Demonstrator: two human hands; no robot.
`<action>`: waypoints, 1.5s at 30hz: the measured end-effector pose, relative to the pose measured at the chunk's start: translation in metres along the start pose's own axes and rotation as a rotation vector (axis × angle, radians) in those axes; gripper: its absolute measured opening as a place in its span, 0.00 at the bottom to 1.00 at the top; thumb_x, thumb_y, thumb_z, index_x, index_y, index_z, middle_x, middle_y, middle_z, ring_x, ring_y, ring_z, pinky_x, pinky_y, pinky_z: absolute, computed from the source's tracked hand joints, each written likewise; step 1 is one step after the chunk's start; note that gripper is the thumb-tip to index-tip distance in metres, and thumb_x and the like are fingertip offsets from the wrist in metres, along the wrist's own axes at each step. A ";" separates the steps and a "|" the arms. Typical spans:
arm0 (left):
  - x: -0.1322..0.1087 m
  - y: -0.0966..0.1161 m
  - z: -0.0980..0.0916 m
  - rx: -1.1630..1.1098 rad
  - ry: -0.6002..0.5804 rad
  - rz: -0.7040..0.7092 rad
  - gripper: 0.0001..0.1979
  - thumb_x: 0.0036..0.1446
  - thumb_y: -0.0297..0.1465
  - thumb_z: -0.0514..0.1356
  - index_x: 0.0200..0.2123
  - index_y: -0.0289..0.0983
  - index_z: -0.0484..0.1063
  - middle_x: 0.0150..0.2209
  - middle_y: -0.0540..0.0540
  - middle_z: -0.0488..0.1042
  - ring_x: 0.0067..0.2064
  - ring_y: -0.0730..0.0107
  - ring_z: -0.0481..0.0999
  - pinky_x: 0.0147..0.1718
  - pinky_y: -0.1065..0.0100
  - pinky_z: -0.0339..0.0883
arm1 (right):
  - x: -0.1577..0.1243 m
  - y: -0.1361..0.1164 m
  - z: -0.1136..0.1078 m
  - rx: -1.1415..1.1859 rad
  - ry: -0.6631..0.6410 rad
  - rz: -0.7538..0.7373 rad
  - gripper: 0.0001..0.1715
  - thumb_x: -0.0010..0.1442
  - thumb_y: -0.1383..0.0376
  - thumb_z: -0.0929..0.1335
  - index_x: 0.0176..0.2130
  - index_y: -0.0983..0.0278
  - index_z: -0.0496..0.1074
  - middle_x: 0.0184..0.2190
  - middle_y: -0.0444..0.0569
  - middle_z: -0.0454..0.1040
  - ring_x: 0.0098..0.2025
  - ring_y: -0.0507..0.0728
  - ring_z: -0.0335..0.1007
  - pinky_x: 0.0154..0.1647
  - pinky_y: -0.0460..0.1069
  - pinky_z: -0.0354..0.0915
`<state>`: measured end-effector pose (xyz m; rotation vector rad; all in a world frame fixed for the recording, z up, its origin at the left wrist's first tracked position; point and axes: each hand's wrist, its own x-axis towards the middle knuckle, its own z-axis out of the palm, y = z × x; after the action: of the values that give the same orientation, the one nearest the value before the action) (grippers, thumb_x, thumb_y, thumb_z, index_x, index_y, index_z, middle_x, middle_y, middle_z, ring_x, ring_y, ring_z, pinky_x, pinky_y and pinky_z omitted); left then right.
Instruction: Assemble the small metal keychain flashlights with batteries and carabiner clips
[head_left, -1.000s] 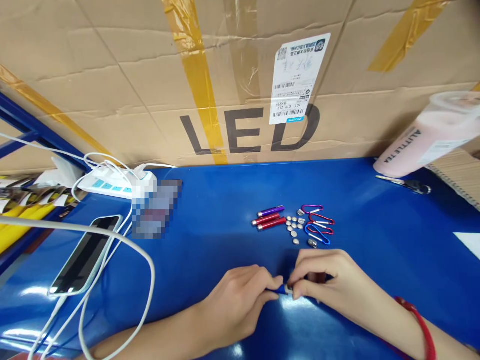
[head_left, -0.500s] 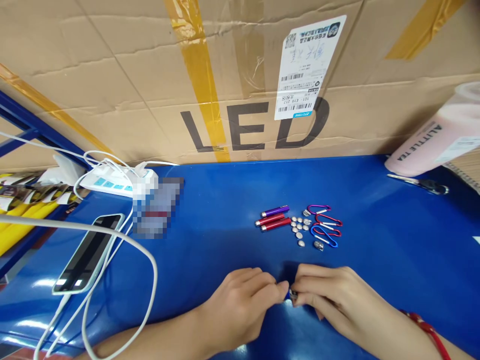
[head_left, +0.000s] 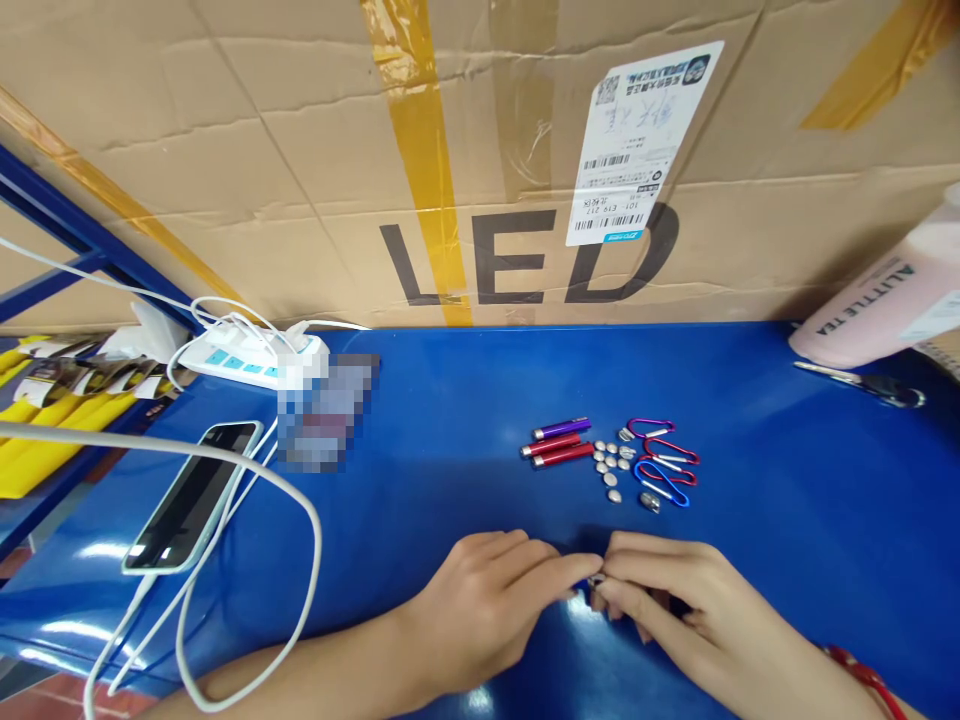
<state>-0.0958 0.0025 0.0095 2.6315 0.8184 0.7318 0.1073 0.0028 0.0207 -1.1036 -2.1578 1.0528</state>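
My right hand [head_left: 682, 595] is closed, its thumb and fingertips pinching a small silver metal cap [head_left: 595, 580]. From the left, the pointing finger of my left hand [head_left: 495, 605] reaches to that cap. Its other fingers are curled, and what they hold, if anything, is hidden. Beyond my hands lie a purple tube [head_left: 561, 429] and two red tubes [head_left: 562, 455] with silver ends. Several button cells [head_left: 610, 480] are scattered beside them. To their right are a purple carabiner [head_left: 651, 428], red carabiners [head_left: 673, 456], a blue carabiner [head_left: 660, 484] and a loose metal cap [head_left: 649, 502].
A large cardboard box [head_left: 300, 150] stands along the back of the blue table [head_left: 450, 400]. On the left are a phone [head_left: 191, 498], a looping white cable [head_left: 319, 540] and a power strip [head_left: 232, 358]. A pink drink cup [head_left: 874, 305] and a key [head_left: 862, 382] are at the right.
My left pointing finger has stretched further right, onto the small cap in my right hand. The whole view has shifted slightly, so the table things appear further right.
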 end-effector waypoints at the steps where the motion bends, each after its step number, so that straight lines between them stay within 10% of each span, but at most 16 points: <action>1: 0.000 -0.001 0.000 0.012 -0.005 0.007 0.18 0.58 0.21 0.45 0.52 0.34 0.59 0.35 0.46 0.74 0.35 0.74 0.73 0.34 0.71 0.68 | 0.000 0.000 0.000 -0.018 0.005 -0.007 0.16 0.61 0.64 0.60 0.26 0.62 0.71 0.21 0.43 0.69 0.21 0.47 0.65 0.20 0.40 0.61; 16: 0.005 0.002 -0.006 -0.093 0.044 -0.209 0.11 0.60 0.26 0.48 0.46 0.36 0.63 0.31 0.48 0.73 0.29 0.73 0.70 0.28 0.71 0.64 | -0.001 0.005 -0.005 -0.301 0.374 -0.218 0.08 0.55 0.62 0.67 0.36 0.60 0.73 0.29 0.45 0.74 0.25 0.48 0.69 0.26 0.41 0.66; 45: 0.001 -0.001 0.002 -0.197 -0.051 -0.151 0.12 0.61 0.26 0.46 0.47 0.35 0.62 0.30 0.47 0.71 0.29 0.73 0.69 0.28 0.71 0.64 | -0.004 0.003 -0.008 -0.376 0.358 -0.314 0.09 0.60 0.65 0.63 0.34 0.60 0.74 0.28 0.42 0.72 0.24 0.44 0.65 0.23 0.40 0.59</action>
<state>-0.0940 0.0041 0.0075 2.3754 0.8720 0.6655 0.1163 0.0041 0.0223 -0.9737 -2.1796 0.2896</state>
